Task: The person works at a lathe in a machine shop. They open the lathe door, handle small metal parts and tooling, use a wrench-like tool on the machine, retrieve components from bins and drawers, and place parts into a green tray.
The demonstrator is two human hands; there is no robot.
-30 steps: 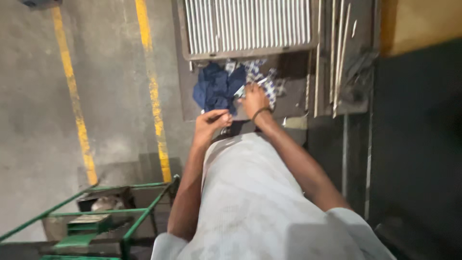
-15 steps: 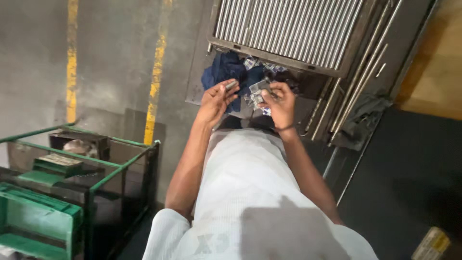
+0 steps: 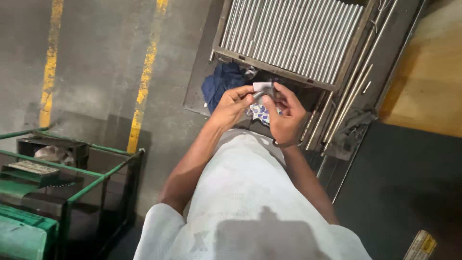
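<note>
Item: small pale grey flat piece (image 3: 263, 87), roughly rectangular, matte; material cannot be told. Held in the air above the near edge of the table (image 3: 195, 98), between both hands. Its long axis runs about level, left to right across the view.

Left hand (image 3: 234, 103): fingers (image 3: 246, 92) closed on the piece's left end.
Right hand (image 3: 287, 114): fingers (image 3: 280, 91) curled round its right end; a dark band sits at the wrist.

Surroundings: dark metal table, its left and near edges open to bare concrete floor (image 3: 96, 72), smooth and grey, marked with two worn yellow lines (image 3: 144, 86). On the table, a tray of metal rods (image 3: 293, 36), bright, round, packed side by side, long axes running away from the person. Loose thin rods (image 3: 353, 82) lie along its right side. A crumpled dark blue cloth (image 3: 220, 82) and a patterned blue-and-white cloth (image 3: 260, 114) lie just under the hands. A green metal frame cart (image 3: 72, 168) stands at lower left, well apart. Black matting (image 3: 404, 183) to the right.
</note>
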